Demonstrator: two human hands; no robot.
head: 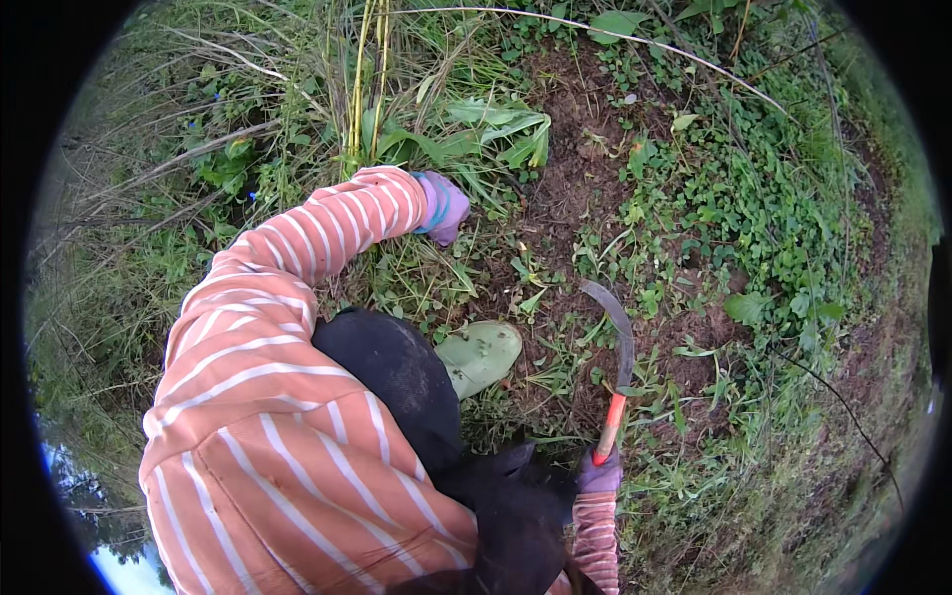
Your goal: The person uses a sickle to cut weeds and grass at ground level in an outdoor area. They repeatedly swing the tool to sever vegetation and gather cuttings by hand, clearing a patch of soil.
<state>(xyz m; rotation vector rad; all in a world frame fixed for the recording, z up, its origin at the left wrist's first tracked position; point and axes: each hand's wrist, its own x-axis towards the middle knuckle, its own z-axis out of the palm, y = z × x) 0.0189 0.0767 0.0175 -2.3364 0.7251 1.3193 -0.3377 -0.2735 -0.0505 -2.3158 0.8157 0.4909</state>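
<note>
My right hand [599, 471], in a purple glove, grips the red-orange handle of a sickle [622, 346]. The sickle's curved metal blade points away from me, low over soil and leafy weeds. My left hand [446, 210] wears a purple glove with a teal band at the cuff. It is down among grass and weeds, with its fingers curled away from view, so whether it holds any stems is hidden. Just beyond it lie the drooping broad leaves of a plant [506, 126]. The pale green toe of a boot [482, 358] rests on the ground between my hands.
Several yellowish upright stalks [368, 82] stand beyond my left forearm. A long dry stem [595, 28] arches across the far side. Low leafy ground cover [773, 223] spreads at the right, beside a strip of bare brown soil [576, 149]. Tall grass [111, 245] grows at the left.
</note>
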